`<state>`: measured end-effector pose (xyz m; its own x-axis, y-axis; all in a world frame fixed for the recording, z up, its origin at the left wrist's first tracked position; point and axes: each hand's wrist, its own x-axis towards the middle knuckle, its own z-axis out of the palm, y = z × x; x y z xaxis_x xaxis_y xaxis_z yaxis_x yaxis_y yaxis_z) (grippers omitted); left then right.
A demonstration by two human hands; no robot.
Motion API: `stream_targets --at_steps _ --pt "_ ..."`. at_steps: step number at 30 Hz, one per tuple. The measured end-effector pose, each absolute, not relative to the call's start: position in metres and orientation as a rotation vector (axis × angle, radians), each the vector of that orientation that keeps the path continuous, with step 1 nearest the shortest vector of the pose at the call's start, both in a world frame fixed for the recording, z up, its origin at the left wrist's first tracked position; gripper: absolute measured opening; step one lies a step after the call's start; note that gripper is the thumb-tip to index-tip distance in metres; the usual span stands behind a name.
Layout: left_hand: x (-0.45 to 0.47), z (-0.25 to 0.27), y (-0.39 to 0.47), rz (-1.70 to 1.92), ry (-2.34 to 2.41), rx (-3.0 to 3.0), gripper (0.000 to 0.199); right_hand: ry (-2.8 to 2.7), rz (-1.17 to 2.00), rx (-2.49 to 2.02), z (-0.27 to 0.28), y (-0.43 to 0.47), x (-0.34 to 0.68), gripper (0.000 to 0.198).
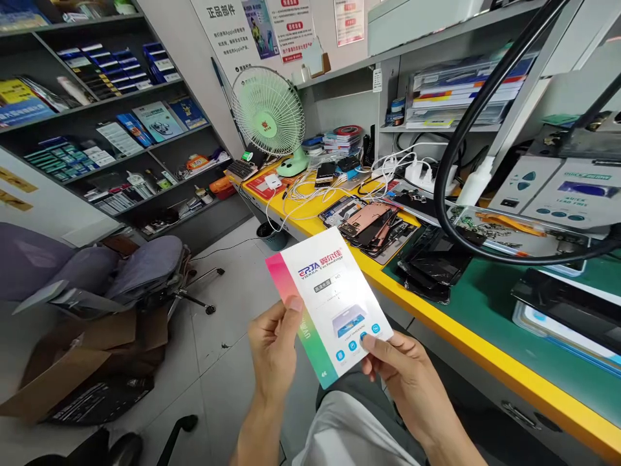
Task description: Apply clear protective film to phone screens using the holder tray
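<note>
Both hands hold a flat white packet (334, 285) with a pink-to-green strip down its left side, printed with a logo and blue round icons. My left hand (276, 343) pinches the coloured left edge, thumb on the front. At the lower right corner, my right hand (402, 369) grips the packet with its thumb over the printed icons; its other fingers are partly behind. The packet is tilted, held above my lap and in front of the bench edge.
A yellow-edged bench (436, 310) runs along the right, bearing a stack of phone parts (373, 226), dark phone screens (434, 262) and tangled white cables (320, 191). A green fan (266, 116) stands farther back. On the left are a chair (150, 265) and an open cardboard box (63, 362).
</note>
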<state>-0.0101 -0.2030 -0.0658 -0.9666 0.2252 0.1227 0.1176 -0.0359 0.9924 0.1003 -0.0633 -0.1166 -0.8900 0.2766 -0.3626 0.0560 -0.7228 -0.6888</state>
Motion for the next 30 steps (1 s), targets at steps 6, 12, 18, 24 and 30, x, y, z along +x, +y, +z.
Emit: stream_targets --at_steps 6,12,18,24,30 --pt "0.007 -0.056 -0.195 1.980 2.148 0.452 0.031 -1.108 2.743 -0.650 -0.118 -0.064 0.100 0.034" --pt "0.017 -0.051 -0.188 1.868 2.132 0.443 0.040 -1.167 2.674 -0.640 -0.121 -0.065 0.103 0.032" --pt "0.015 -0.053 -0.186 2.004 1.897 0.319 0.043 -1.191 2.668 -0.644 -0.127 -0.064 0.106 0.032" --pt "0.008 -0.060 -0.193 2.065 1.787 0.351 0.039 -1.167 2.676 -0.667 -0.125 -0.064 0.105 0.033" --pt "0.008 -0.061 -0.193 1.985 2.132 0.466 0.043 -1.123 2.664 -0.696 -0.117 -0.064 0.108 0.033"
